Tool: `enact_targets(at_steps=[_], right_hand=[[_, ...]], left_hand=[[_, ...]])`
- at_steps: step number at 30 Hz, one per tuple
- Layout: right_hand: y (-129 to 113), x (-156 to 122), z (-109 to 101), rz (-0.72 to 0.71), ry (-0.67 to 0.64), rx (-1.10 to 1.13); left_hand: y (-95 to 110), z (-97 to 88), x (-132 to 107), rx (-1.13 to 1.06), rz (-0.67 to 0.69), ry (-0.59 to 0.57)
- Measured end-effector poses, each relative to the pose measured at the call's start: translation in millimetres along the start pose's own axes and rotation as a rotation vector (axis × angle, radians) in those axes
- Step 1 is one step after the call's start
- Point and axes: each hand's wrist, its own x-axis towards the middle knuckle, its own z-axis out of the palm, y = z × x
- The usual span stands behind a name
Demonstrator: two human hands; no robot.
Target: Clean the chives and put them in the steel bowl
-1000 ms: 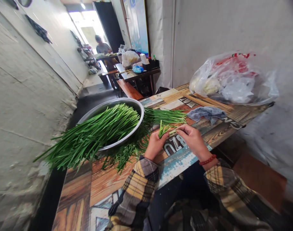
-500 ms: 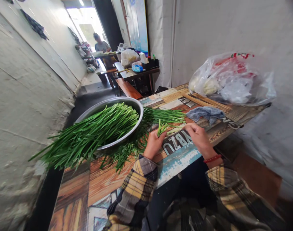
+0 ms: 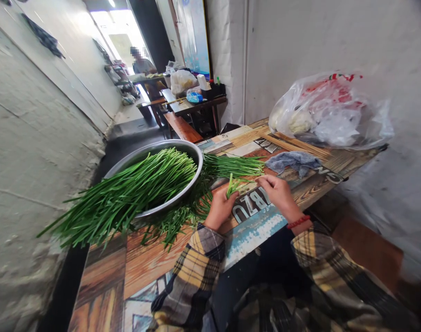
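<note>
My left hand [image 3: 220,208] is closed around a small bunch of garlic chives [image 3: 231,185], whose pale cut ends poke up past the thumb. To its right, my right hand [image 3: 276,192] is pinched at the fingertips, above the table; whatever lies between those fingers is too small to make out. Beyond both hands, a loose row of chives [image 3: 236,165] lies on the table. A large metal basin [image 3: 198,177] at the left holds a big heap of chives [image 3: 144,189], with their leaves hanging over its near rim. Scattered chive leaves [image 3: 177,221] lie beside the basin.
On the patterned wooden table [image 3: 155,258] are a grey-blue cloth [image 3: 293,162], several wooden chopsticks [image 3: 296,145] and a clear plastic bag [image 3: 331,115] against the wall. Farther back stands another table [image 3: 182,107] with bags and boxes, and a person [image 3: 143,64] beyond it.
The right hand has shifted slightly left, closer to the left hand. The left hand keeps hold of its chives. The whole view has moved a little.
</note>
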Motion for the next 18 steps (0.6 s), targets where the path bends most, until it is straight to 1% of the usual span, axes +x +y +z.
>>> enact_targets(at_steps=[2,4,7,9,11,14,18], right_hand=[[14.1,11.5,-6.4,-0.028,0.058,-0.093],[27.2,20.3,-10.0,-0.108,0.026,-0.242],[39.8,25.2,-8.5,-0.187,-0.044,-0.468],[42.7,24.4,-5.0,-0.191,-0.042,-0.579],[42.4,22.4,-2.3,-0.19,-0.036,-0.644],[37.9,18.8,-1.5,-0.198,-0.075,-0.615],[22.2,11.2,-4.0,-0.215,-0.157,-0.389]], left_hand=[[-3.5,-1.3,1.2,-0.014,-0.073,0.124],[-5.8,-2.5,2.5,-0.051,-0.128,0.198],[-5.7,-3.4,3.8,-0.105,-0.133,0.229],[-4.0,-3.5,4.0,-0.109,-0.129,0.234],[-2.7,-3.5,3.9,-0.098,-0.134,0.232],[-2.7,-3.6,3.8,-0.089,-0.134,0.239],[-3.7,-3.1,3.2,-0.042,-0.116,0.281]])
